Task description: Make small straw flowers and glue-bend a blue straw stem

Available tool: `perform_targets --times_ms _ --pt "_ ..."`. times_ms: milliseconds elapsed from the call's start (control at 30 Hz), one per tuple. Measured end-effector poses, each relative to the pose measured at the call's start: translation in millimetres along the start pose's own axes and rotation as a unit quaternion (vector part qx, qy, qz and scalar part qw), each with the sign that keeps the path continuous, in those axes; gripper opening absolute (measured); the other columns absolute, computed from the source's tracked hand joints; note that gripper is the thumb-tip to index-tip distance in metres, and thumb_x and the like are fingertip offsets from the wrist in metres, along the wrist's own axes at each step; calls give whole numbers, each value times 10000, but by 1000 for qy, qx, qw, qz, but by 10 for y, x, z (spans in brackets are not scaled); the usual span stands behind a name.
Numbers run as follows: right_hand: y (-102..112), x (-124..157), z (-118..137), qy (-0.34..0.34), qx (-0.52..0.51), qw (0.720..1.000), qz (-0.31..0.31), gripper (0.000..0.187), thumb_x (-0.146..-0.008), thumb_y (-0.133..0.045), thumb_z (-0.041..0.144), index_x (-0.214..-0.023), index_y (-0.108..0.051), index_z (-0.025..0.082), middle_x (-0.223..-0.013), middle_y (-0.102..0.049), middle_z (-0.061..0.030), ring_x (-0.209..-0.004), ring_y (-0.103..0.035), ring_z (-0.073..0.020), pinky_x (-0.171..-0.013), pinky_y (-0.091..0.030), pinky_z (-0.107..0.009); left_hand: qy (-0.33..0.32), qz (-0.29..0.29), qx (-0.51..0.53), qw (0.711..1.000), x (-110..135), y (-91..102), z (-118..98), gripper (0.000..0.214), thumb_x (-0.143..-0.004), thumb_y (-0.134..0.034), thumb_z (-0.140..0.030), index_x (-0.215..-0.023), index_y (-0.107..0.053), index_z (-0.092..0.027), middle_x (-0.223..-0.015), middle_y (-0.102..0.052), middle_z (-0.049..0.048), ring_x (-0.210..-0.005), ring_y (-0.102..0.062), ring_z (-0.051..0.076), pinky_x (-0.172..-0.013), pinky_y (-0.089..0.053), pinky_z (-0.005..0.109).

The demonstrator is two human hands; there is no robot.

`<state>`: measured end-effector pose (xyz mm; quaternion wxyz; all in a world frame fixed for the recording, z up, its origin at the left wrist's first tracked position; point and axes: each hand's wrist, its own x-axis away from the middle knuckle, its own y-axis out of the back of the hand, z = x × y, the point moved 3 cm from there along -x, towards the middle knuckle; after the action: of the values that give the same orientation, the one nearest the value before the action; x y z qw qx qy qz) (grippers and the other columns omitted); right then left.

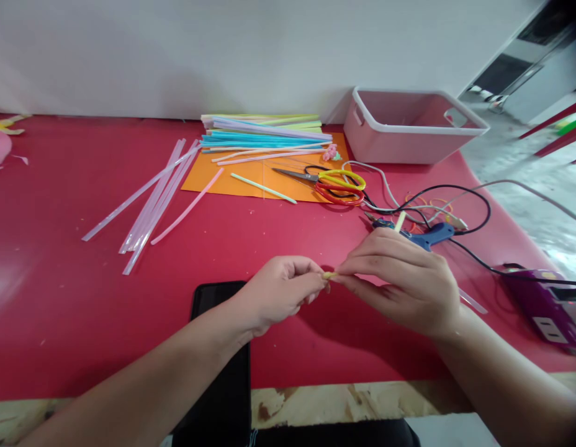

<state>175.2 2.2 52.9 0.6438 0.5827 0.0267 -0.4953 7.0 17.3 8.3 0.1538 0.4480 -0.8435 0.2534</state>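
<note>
Both hands meet above the red table (83, 298), pinching a small yellowish straw piece (329, 275) between their fingertips. My left hand (281, 292) is closed on its left end and my right hand (400, 279) on its right end. A short pale straw stub (400, 221) sticks up behind my right hand, beside the blue glue gun (432, 236). A black phone (218, 354) lies under my left forearm.
Clear glue sticks (148, 198) and coloured straws (264, 133) lie on and near an orange sheet (241, 177). Scissors (325, 180), cables (455, 205), a purple power strip (544, 304) and a white tub (409, 124) are at the right. The table's front edge is near.
</note>
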Motion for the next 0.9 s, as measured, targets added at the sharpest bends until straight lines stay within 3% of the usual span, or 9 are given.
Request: perform_targets --times_ms 167,400,600,733,800,900 --pt "-10 -14 34 -3 -32 999 20 82 -870 -683 129 -907 -715 195 -776 -718 -39 -689 -633 -144 -664 -520 -300 -28 -29 108 993 -29 24 -28 168 -810 -608 -203 -660 -542 -165 -478 -417 -97 -384 -221 11 -374 -157 134" --pt "12 -20 10 -18 -38 999 10 191 -864 -597 23 -964 -692 156 -831 -728 -76 -746 -635 -158 -696 -535 -306 -56 24 190 980 19 20 -93 158 -817 -639 -210 -679 -584 -158 -465 -368 -98 -401 -184 19 -375 -156 123" --pt "-22 -7 -46 -45 -23 999 19 116 -902 -607 97 -906 -696 171 -780 -721 -49 -713 -639 -155 -682 -521 -299 -31 118 90 988 70 4 -76 139 -777 -666 -235 -679 -615 -151 -493 -439 -74 -415 -289 27 -395 -212 140" --pt "-30 2 -58 -29 4 999 19 50 -903 -676 193 -864 -700 172 -741 -727 -40 -669 -618 -146 -658 -495 -292 23 170 -13 985 92 6 -50 160 -810 -660 -275 -712 -634 -151 -504 -481 -68 -407 -335 34 -402 -247 161" --pt "-17 9 -46 -19 8 1000 6 22 -882 -707 196 -867 -708 179 -720 -722 -34 -646 -609 -140 -642 -491 -285 48 166 -53 983 86 3 -42 162 -819 -650 -283 -723 -642 -153 -500 -486 -71 -395 -333 36 -390 -245 168" --pt "7 22 -13 -10 16 1000 -13 44 -846 -746 177 -878 -718 187 -697 -710 -28 -614 -596 -135 -623 -484 -289 64 113 -48 990 44 -8 -31 120 -783 -644 -241 -698 -621 -160 -506 -486 -77 -385 -313 28 -371 -198 161"
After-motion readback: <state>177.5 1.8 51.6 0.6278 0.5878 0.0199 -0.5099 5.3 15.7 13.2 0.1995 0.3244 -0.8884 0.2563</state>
